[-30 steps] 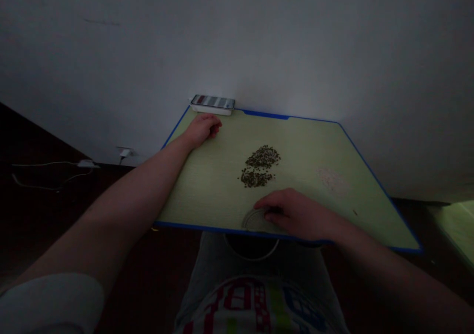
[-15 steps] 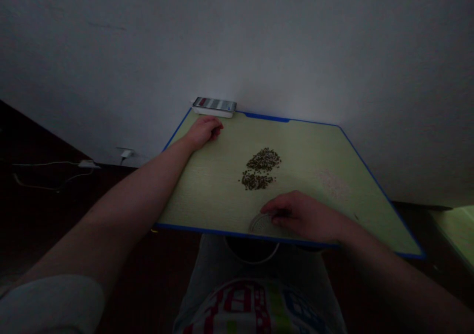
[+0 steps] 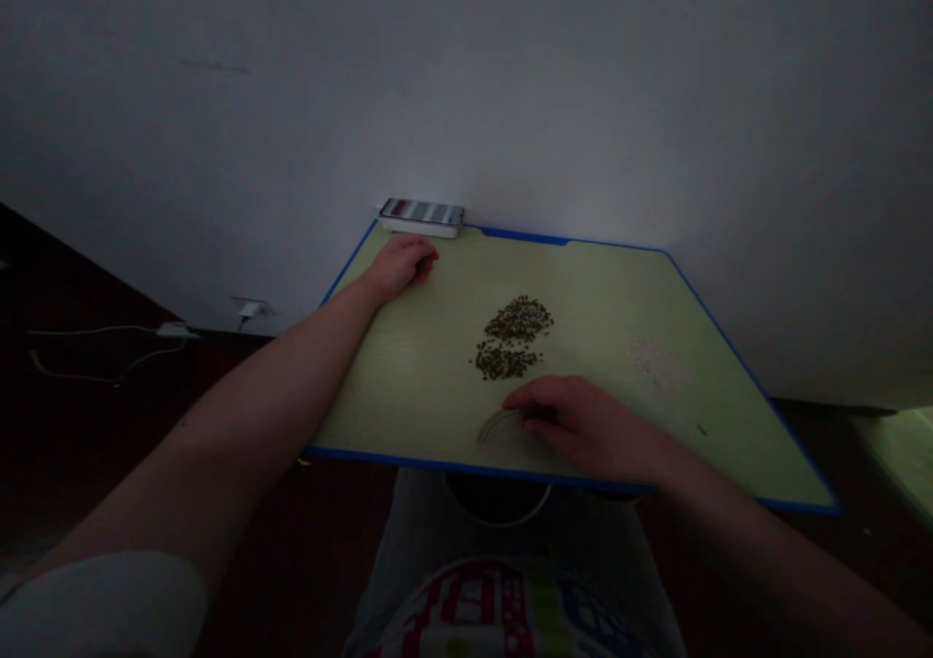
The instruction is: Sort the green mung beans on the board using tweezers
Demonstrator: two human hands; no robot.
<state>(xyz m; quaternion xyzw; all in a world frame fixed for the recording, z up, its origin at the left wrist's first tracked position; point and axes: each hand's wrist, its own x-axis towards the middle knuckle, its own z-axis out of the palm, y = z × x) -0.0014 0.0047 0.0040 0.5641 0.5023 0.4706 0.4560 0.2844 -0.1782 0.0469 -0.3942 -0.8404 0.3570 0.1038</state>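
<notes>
My right hand [image 3: 575, 420] is near the front edge of a pale yellow-green tabletop [image 3: 408, 386] with a blue rim. Its thumb and fingers pinch a clear, ridged round plastic lid [image 3: 494, 431], partly covered by the hand. Just beyond lie two small heaps of dark brown grains, a larger far heap [image 3: 520, 319] and a smaller near heap [image 3: 502, 360]. My left hand [image 3: 403, 264] rests at the far left of the tabletop, fingers loosely curled, with nothing visible in them. Behind it a phone [image 3: 423, 211] lies on a white box [image 3: 419, 228].
A scatter of pale bits [image 3: 658, 363] lies on the right side of the tabletop, with a small dark sliver [image 3: 702, 430] nearer. Under the front edge is a dark round container [image 3: 498, 502] between my legs. A wall rises behind; a plug [image 3: 250, 310] and cables are at left.
My right hand has shifted slightly left with the clear lid, which now appears more tilted. My left hand stays in place. The view has moved a little.
</notes>
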